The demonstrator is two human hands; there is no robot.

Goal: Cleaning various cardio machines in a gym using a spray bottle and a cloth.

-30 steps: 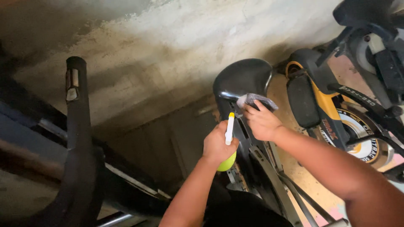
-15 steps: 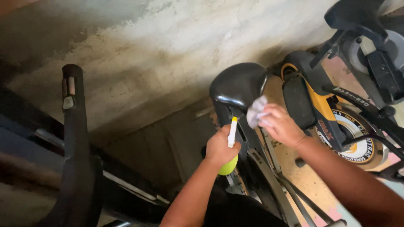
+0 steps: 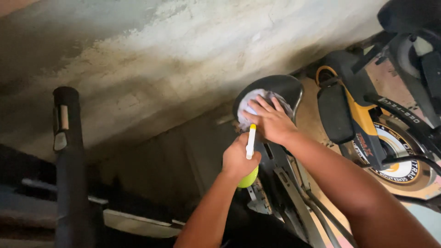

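My left hand (image 3: pixel 238 158) grips a yellow-green spray bottle (image 3: pixel 248 177) with a white and yellow nozzle pointing up, just below a black exercise-bike saddle (image 3: pixel 284 87). On top of that saddle my right hand (image 3: pixel 271 120) lies flat, pressing a pale cloth (image 3: pixel 251 103) against the seat. Most of the cloth is hidden under the fingers. The saddle's dark post and frame (image 3: pixel 282 183) run down between my two forearms.
A second exercise bike with a yellow and black frame (image 3: pixel 363 115) and a flywheel (image 3: pixel 397 160) stands to the right. A black padded handlebar post (image 3: pixel 69 156) rises at the left. A stained concrete wall (image 3: pixel 183 59) fills the background.
My right hand moved the cloth from beside the saddle up onto its top and now presses it flat. The left hand with the bottle stayed below the saddle.
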